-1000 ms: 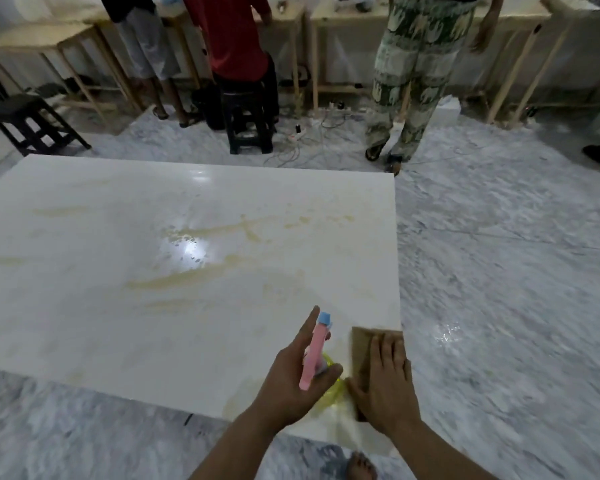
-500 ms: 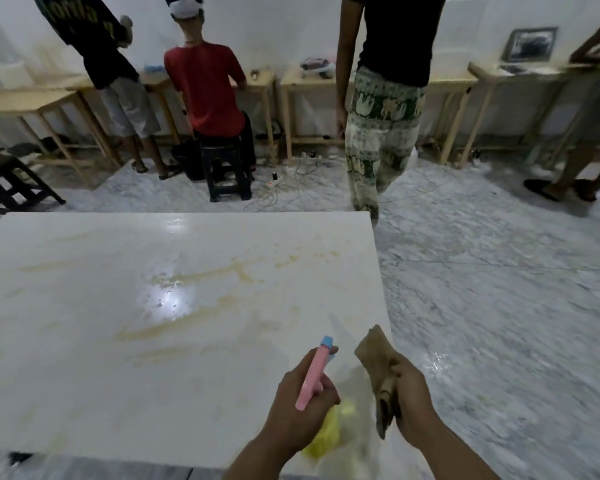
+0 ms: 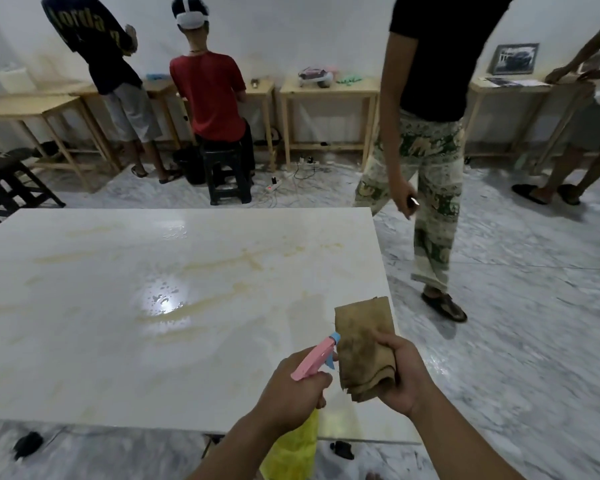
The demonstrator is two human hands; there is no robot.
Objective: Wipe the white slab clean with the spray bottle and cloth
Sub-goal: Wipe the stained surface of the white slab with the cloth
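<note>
Two hands fill the lower centre of the frame, both busy. Left hand [image 3: 293, 386] grips the spray bottle [image 3: 312, 393] round the neck, fingers curled tight, one finger over the blue trigger; pink head w/ blue nozzle tip points up toward centre frame, yellow body hangs below the hand toward the bottom edge. Right hand [image 3: 400, 374], just right of it, holds the cloth [image 3: 364, 344]: thumb on top, fingers wrapped under, pinching the lower folded part. Cloth is tan-brown, dirty-looking, folded, its top end standing up above the hand, lifted off the surface as far as I can tell. Cloth and nozzle nearly touch.

White slab [image 3: 135, 306] takes up the left and centre of the frame, glossy, w/ yellowish-brown streaks across the middle and droplets around a bright light glare at centre left. Both hands are over its lower right corner.

Marble floor [image 3: 516, 306] grey-veined, right side and bottom. Upper part of frame: wooden tables [image 3: 329, 90] along a white wall, a person in a red shirt [image 3: 210, 95] seated on a black stool [image 3: 227, 174], another in a dark shirt [image 3: 94, 39] standing upper left, a person in patterned trousers [image 3: 430, 188] standing right of centre, a framed picture [image 3: 515, 58] upper right. Cables and a power strip [image 3: 274, 185] on the floor by the stool.
</note>
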